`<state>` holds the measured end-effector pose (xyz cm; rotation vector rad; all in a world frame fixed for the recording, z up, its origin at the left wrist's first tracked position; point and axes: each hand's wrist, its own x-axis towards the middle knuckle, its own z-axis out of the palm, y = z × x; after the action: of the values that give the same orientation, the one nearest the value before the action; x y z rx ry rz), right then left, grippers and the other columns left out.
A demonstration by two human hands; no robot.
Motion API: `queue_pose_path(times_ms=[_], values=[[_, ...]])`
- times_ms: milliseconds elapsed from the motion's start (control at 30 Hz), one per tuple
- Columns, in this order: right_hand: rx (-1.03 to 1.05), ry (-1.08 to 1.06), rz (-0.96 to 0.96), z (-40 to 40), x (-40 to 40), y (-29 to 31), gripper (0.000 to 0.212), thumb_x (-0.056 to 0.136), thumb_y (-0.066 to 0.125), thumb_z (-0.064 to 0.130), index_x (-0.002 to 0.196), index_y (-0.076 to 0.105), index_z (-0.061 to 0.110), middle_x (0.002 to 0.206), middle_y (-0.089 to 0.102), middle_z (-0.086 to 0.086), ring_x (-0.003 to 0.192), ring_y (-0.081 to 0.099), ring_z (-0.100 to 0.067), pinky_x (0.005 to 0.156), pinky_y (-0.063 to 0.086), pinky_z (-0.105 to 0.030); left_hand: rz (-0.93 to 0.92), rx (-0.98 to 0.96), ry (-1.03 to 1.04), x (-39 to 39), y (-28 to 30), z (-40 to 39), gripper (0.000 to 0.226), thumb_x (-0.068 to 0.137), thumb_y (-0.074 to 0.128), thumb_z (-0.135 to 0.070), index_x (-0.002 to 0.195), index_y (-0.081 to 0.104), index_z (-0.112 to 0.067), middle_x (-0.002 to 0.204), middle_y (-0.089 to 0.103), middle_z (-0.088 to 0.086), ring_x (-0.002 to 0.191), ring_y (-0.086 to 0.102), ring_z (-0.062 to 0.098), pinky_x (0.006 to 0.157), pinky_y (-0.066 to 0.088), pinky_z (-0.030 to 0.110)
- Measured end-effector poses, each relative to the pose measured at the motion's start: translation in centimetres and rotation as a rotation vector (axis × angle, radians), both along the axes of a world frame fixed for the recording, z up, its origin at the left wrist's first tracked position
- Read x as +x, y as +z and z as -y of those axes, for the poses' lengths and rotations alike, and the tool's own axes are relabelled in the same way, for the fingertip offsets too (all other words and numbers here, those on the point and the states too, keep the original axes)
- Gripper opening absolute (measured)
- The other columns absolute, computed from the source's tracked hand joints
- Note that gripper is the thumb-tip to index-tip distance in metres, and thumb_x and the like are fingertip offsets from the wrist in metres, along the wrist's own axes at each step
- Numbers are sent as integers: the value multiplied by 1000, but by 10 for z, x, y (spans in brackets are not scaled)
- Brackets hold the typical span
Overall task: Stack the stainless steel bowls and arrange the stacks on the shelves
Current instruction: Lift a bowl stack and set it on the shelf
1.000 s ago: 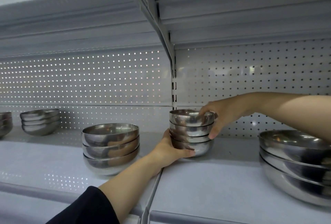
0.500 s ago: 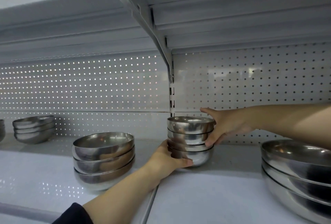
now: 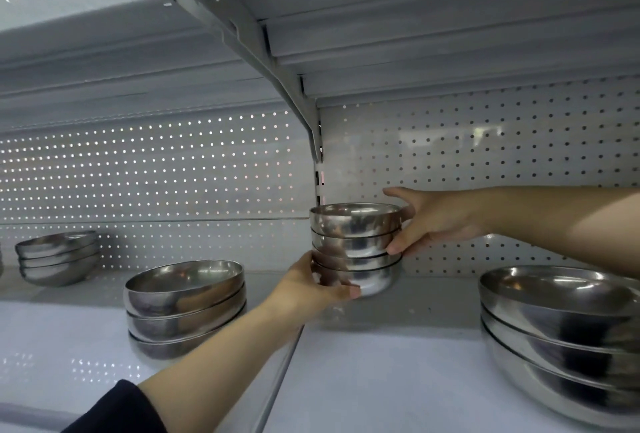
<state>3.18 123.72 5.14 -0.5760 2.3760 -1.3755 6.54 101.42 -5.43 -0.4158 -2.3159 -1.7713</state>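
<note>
A stack (image 3: 356, 247) of four small steel bowls is gripped between both hands: the left hand (image 3: 313, 288) is curled round the lowest bowl from the near left, thumb under its front, while the right hand (image 3: 429, 221) is clasped on the upper bowls from the right, thumb behind the top rim and fingers (image 3: 398, 245) on the side. The stack lies straight ahead, between the hands and equally near to each, low over the shelf (image 3: 381, 346) close to the pegboard (image 3: 485, 155); whether its base is touching cannot be told. Its long axis is upright, mouths up, with no tilt seen. It is judged to need only setting down square. Wider stacks stand to the left (image 3: 185, 306), far left (image 3: 57, 257) and right (image 3: 568, 339), well apart
</note>
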Motion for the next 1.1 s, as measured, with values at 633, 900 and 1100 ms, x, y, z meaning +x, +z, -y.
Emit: queue_pose_path(times_ms=[633, 900, 1100], values=[[-90, -121, -190, -22, 67, 58, 120, 53, 82, 4, 147, 16, 36, 115, 55, 0, 99, 63, -16, 69, 57, -23, -116, -18, -58, 36, 81, -21, 52, 65, 82, -15, 112, 62, -15, 104, 69, -4, 101, 62, 12, 87, 48, 23], [-92, -233, -286, -69, 123, 76, 97, 55, 80, 6, 139, 35, 27, 123, 56, 3, 105, 57, -12, 78, 53, -21, -57, -60, -271, 67, 119, -75, 44, 64, 79, -14, 104, 62, -23, 107, 69, -1, 104, 61, 17, 100, 45, 35], [-88, -291, -320, -129, 148, 81, 92, 54, 81, 7, 134, 41, 30, 122, 59, 3, 104, 60, -13, 77, 53, -22, -43, -71, -312, 89, 127, -134, 43, 70, 76, -13, 110, 61, -19, 109, 67, 0, 104, 61, 14, 95, 46, 28]])
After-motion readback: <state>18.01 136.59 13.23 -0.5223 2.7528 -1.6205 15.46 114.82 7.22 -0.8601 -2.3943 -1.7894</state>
